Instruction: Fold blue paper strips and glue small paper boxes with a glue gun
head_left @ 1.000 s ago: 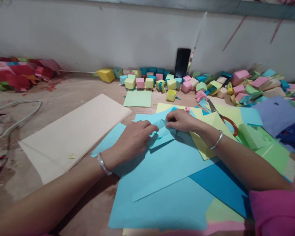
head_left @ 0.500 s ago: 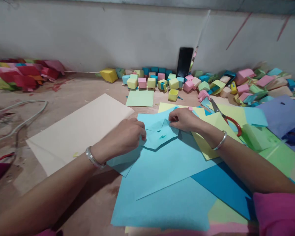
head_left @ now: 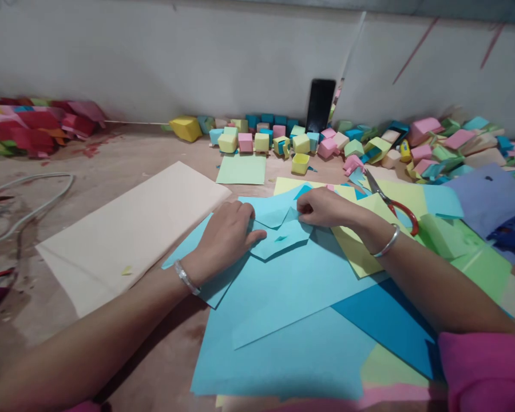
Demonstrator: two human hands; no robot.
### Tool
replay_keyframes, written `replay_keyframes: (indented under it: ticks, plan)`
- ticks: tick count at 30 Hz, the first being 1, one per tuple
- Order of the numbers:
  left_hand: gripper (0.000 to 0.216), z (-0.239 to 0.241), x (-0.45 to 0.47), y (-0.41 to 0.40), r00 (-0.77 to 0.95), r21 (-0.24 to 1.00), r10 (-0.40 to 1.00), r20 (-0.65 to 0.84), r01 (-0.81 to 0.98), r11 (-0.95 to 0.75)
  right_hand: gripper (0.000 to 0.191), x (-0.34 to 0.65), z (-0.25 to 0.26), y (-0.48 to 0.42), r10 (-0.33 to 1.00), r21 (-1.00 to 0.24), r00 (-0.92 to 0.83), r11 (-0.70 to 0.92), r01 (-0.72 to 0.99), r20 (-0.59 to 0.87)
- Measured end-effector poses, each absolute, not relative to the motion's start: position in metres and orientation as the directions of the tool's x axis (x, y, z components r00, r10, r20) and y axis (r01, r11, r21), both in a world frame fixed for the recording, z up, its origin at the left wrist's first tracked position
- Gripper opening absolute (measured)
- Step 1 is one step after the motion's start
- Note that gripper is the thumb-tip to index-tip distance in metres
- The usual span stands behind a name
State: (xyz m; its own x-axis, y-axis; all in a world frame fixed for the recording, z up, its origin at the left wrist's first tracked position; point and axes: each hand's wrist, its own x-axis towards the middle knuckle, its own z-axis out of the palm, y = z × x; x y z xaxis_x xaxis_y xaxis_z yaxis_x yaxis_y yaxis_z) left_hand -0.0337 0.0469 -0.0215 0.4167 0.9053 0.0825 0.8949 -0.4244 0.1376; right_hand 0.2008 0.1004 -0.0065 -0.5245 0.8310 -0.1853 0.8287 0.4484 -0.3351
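Note:
A light blue folded paper (head_left: 278, 246) lies over larger light blue sheets (head_left: 292, 360), its flaps creased and partly raised. At its left end is my left hand (head_left: 229, 234), thumb laid on the paper and fingers bent round the far side; the fingertips are partly hidden. My right hand (head_left: 320, 207) pinches the right end between thumb and curled fingers. A small blue-green paper scrap (head_left: 280, 238) rests on the folded piece. Just right of my right hand, scissors (head_left: 390, 200) with red handles lie on yellow paper (head_left: 360, 252).
A large cream sheet (head_left: 133, 234) lies at left. Small paper boxes (head_left: 261, 142) line the wall, with a black phone (head_left: 321, 106) leaning behind them. More paper shapes are heaped at far left (head_left: 38, 129) and right (head_left: 459, 140). A white cable (head_left: 47, 209) loops at the left edge.
My left hand has turned and flattened; its thumb now stretches farther right over the folded paper. My right hand keeps its pinch. The whole view has shifted slightly.

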Motion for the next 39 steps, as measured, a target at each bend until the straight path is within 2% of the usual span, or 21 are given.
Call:
replay_keyframes:
  ticks: [4, 9, 11, 13, 16, 22, 26, 31, 34, 39]
  plan:
    - [0.034, -0.029, -0.035, 0.05, 0.449, 0.215, 0.886, 0.12, 0.859, -0.465, 0.012, 0.203, -0.014, 0.104, 0.837, -0.354, -0.531, 0.46, 0.814, -0.133]
    - [0.017, -0.026, -0.035, 0.053, 0.436, 0.27, 0.889, 0.139, 0.847, -0.458, 0.05, 0.204, -0.021, 0.107, 0.818, -0.477, -0.575, 0.501, 0.722, -0.012]
    - [0.011, -0.025, -0.034, 0.053, 0.442, 0.285, 0.882, 0.162, 0.835, -0.471, 0.045, 0.203, -0.022, 0.108, 0.81, -0.521, -0.586, 0.511, 0.684, 0.026]
    - [0.008, -0.026, -0.033, 0.052, 0.457, 0.293, 0.871, 0.18, 0.82, -0.491, 0.031, 0.202, -0.022, 0.108, 0.802, -0.524, -0.595, 0.528, 0.668, 0.049]
    - [0.005, -0.027, -0.032, 0.051, 0.485, 0.279, 0.852, 0.196, 0.806, -0.523, 0.022, 0.202, -0.024, 0.111, 0.779, -0.431, -0.624, 0.587, 0.686, 0.067]
    - [0.018, -0.026, -0.031, 0.047, 0.565, 0.197, 0.813, 0.141, 0.788, -0.583, 0.023, 0.208, -0.028, 0.116, 0.734, -0.242, -0.678, 0.666, 0.706, 0.041]
    - [0.031, -0.025, -0.029, 0.043, 0.622, 0.093, 0.771, 0.137, 0.767, -0.635, 0.022, 0.21, -0.024, 0.118, 0.682, -0.145, -0.73, 0.726, 0.672, 0.031]
    - [0.035, -0.021, -0.024, 0.038, 0.683, 0.017, 0.727, 0.066, 0.728, -0.686, 0.021, 0.211, -0.018, 0.119, 0.571, 0.008, -0.82, 0.82, 0.572, 0.023]
    - [0.032, -0.022, -0.022, 0.036, 0.705, -0.018, 0.709, 0.028, 0.71, -0.704, 0.022, 0.215, -0.016, 0.119, 0.529, 0.044, -0.849, 0.848, 0.529, 0.019]
    - [0.03, -0.026, -0.022, 0.032, 0.728, -0.069, 0.685, 0.026, 0.685, -0.725, 0.025, 0.222, -0.012, 0.115, 0.527, 0.024, -0.85, 0.85, 0.526, -0.022]
